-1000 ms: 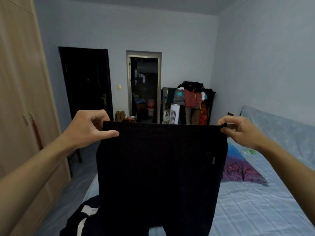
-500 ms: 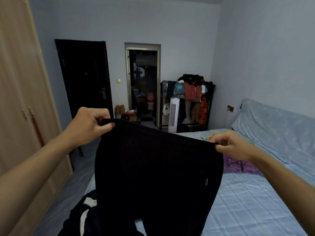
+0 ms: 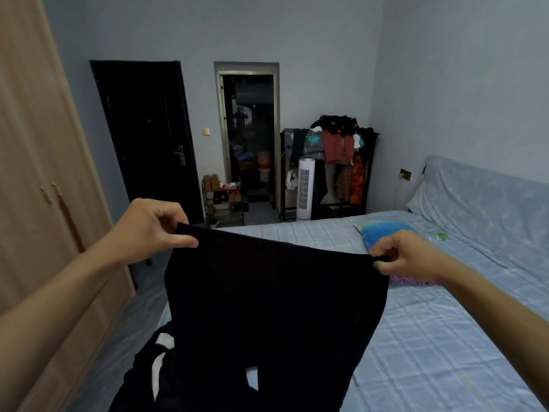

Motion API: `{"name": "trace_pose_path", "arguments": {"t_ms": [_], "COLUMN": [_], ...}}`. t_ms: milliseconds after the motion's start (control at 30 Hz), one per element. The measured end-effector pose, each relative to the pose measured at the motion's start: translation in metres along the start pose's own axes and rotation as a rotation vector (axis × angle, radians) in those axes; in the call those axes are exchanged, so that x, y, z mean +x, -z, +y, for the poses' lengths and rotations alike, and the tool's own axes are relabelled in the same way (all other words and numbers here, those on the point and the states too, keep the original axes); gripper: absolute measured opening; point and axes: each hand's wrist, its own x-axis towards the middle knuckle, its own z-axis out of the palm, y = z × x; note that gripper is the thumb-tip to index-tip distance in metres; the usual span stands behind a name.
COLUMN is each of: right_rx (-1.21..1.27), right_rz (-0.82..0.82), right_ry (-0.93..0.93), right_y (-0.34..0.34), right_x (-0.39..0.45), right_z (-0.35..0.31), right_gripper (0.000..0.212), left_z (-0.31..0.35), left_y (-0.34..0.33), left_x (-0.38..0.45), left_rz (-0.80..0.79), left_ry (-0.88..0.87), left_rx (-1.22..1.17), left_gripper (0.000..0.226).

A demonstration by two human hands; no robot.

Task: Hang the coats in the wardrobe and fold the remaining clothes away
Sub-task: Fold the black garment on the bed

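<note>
Out in front of the person, over the near edge of the bed point(image 3: 416, 337), hangs a pair of black trousers point(image 3: 267, 316), held up by the waistband. The left hand point(image 3: 145, 230) pinches the left corner of the waistband between thumb and curled fingers, and the right hand point(image 3: 407, 257) pinches the right corner the same way, only lower, so the top edge slopes down toward the right. The fabric drops straight down from both grips, and a small gap near the bottom shows where the two legs split. There's a tiny pale tag on the right side of the trousers, way too small to read, and I can't make out any other writing or brand.

Just below and left of the trousers, another dark garment with white patches point(image 3: 157, 364) lies bunched on the bed corner. Further up the checked blue sheet sits a colourful pillow point(image 3: 383, 233), partly behind the right hand. The wooden wardrobe point(image 3: 38, 179) stands on the left with its doors closed. Against the far wall there's a dark door point(image 3: 148, 138), an open doorway point(image 3: 249, 138), a white tower fan point(image 3: 305, 188) and a clothes rack point(image 3: 335, 156) loaded with garments.
</note>
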Motion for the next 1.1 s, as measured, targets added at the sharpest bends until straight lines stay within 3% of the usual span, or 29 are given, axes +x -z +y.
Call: {"name": "trace_pose_path", "arguments": {"t_ms": [300, 400, 533, 667, 967, 1100], "right_rx": [0.038, 0.053, 0.052, 0.061, 0.057, 0.091], "right_rz": [0.070, 0.159, 0.221, 0.258, 0.251, 0.266], "right_ry": [-0.009, -0.016, -0.026, -0.060, -0.065, -0.085], "right_y": [-0.013, -0.019, -0.031, -0.044, -0.061, -0.063], "right_x": [-0.018, -0.016, -0.017, -0.020, -0.026, -0.027], "right_z": [0.002, 0.004, 0.008, 0.017, 0.024, 0.026], "right_gripper": [0.023, 0.030, 0.034, 0.033, 0.038, 0.039], "left_z": [-0.012, -0.010, -0.008, -0.007, -0.017, -0.017], "left_y": [-0.019, -0.025, -0.035, -0.045, -0.050, -0.051], "left_x": [-0.014, -0.016, -0.024, -0.034, -0.043, -0.048], "left_rz": [-0.044, -0.132, -0.251, -0.257, -0.339, -0.260], "left_ry": [0.113, 0.150, 0.142, 0.154, 0.328, 0.354], "left_rx": [-0.043, -0.001, 0.027, -0.036, -0.253, -0.288], "left_gripper": [0.028, 0.036, 0.024, 0.018, 0.030, 0.032]}}
